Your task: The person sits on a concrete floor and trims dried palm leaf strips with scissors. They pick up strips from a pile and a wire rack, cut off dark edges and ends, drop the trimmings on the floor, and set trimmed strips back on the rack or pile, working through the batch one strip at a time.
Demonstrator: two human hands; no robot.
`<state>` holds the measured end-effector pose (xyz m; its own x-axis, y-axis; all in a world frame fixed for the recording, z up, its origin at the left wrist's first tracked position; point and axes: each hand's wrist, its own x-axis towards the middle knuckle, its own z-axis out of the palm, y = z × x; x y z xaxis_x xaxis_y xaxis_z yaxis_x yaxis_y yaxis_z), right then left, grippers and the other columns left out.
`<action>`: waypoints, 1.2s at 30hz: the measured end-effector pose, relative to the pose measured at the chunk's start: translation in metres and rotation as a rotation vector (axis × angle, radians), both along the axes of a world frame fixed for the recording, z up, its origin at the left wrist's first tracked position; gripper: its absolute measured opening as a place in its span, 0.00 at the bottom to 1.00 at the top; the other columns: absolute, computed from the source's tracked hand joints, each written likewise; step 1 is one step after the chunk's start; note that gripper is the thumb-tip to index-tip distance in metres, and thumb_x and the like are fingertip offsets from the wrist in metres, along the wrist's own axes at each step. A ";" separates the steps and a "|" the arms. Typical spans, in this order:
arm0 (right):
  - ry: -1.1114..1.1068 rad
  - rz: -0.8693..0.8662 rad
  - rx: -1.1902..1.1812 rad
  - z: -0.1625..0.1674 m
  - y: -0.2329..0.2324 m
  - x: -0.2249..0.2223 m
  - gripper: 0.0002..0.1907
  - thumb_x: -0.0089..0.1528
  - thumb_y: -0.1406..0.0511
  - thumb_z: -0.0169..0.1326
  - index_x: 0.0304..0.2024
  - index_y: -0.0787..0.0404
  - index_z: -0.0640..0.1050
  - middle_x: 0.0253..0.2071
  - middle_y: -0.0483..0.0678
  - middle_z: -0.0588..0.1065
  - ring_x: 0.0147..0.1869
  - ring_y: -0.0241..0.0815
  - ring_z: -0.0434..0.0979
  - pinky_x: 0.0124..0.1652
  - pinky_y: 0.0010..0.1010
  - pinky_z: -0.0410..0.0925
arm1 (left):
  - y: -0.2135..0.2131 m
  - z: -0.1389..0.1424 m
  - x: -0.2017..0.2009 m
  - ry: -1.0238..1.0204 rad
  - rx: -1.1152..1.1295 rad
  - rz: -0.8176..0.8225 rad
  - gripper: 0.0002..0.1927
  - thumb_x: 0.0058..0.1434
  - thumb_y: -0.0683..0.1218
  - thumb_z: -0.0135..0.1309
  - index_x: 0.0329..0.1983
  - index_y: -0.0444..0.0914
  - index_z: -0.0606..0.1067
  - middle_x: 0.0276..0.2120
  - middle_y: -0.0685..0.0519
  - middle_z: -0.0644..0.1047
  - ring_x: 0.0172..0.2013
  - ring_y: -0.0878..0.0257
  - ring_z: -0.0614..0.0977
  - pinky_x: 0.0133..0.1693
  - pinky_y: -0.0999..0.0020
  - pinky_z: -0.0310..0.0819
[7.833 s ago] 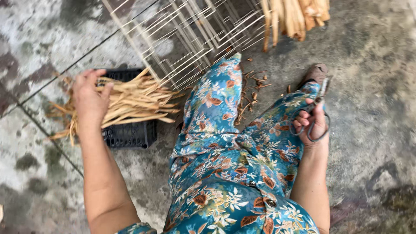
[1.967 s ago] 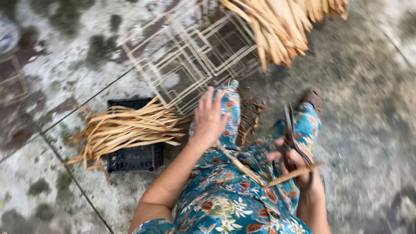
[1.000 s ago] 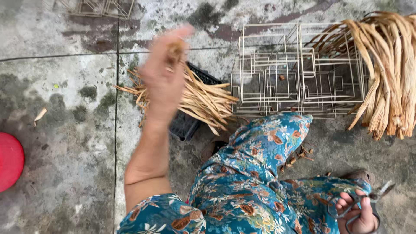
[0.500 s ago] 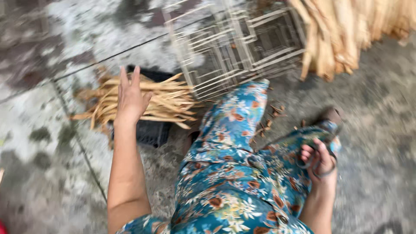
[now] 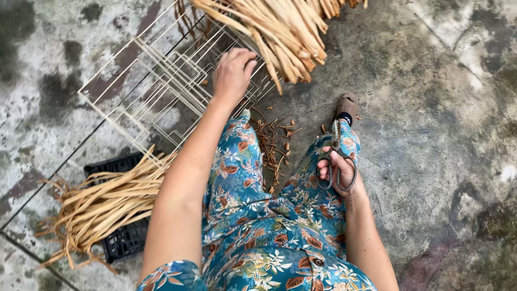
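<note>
1. An outdoor work yard or home craft spot, judging by the stained, weathered concrete floor.
2. Bundles of dried plant strips at 12 o'clock and at 8 o'clock.
3. Wire rack at 11 o'clock; trimmed scraps near centre.

Tan strips; black crate; cream wire rack; teal floral trousers; dark scissors.

Strip pile runs past the top edge (black crate mostly buried).
</note>
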<state>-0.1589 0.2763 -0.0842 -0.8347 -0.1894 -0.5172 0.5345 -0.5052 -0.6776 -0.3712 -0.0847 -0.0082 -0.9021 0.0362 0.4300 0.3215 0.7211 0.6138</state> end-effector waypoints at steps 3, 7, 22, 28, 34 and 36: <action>-0.017 -0.025 -0.018 0.001 0.002 0.000 0.19 0.70 0.60 0.49 0.60 0.65 0.71 0.34 0.54 0.80 0.30 0.43 0.80 0.32 0.33 0.74 | 0.033 -0.016 -0.048 -0.006 -0.066 0.021 0.09 0.62 0.46 0.61 0.45 0.42 0.83 0.46 0.53 0.79 0.48 0.53 0.78 0.50 0.58 0.73; -0.040 -0.031 -0.036 0.002 0.003 -0.006 0.19 0.70 0.60 0.49 0.60 0.64 0.70 0.34 0.54 0.80 0.30 0.43 0.80 0.32 0.33 0.74 | 0.059 -0.034 -0.088 0.044 -0.210 0.024 0.10 0.59 0.45 0.59 0.44 0.43 0.82 0.46 0.54 0.78 0.52 0.53 0.74 0.51 0.55 0.69; -0.042 -0.027 -0.069 0.003 0.007 -0.008 0.19 0.69 0.60 0.49 0.60 0.63 0.71 0.35 0.55 0.80 0.30 0.43 0.80 0.33 0.34 0.75 | 0.030 0.004 -0.064 0.269 -0.333 -0.075 0.10 0.57 0.45 0.66 0.38 0.44 0.77 0.38 0.56 0.76 0.48 0.55 0.75 0.48 0.55 0.66; -0.049 -0.003 -0.037 -0.004 0.001 -0.007 0.19 0.68 0.60 0.50 0.59 0.63 0.71 0.34 0.54 0.79 0.29 0.42 0.80 0.32 0.34 0.75 | 0.008 0.077 -0.015 0.322 -0.110 -0.235 0.08 0.67 0.45 0.62 0.43 0.40 0.75 0.38 0.54 0.78 0.43 0.57 0.80 0.51 0.56 0.71; 0.141 -0.159 0.192 0.035 -0.038 0.003 0.26 0.63 0.65 0.59 0.62 0.63 0.68 0.42 0.55 0.79 0.37 0.41 0.80 0.37 0.33 0.75 | 0.022 0.136 0.091 0.335 0.046 -0.357 0.06 0.68 0.46 0.61 0.42 0.41 0.76 0.34 0.55 0.78 0.35 0.63 0.77 0.40 0.65 0.72; 0.300 -0.249 0.130 0.070 -0.045 0.005 0.30 0.62 0.66 0.59 0.64 0.62 0.65 0.46 0.58 0.79 0.40 0.42 0.80 0.39 0.32 0.74 | 0.024 0.140 0.134 0.187 0.138 -0.338 0.07 0.66 0.45 0.63 0.41 0.39 0.76 0.31 0.55 0.76 0.31 0.65 0.75 0.35 0.68 0.69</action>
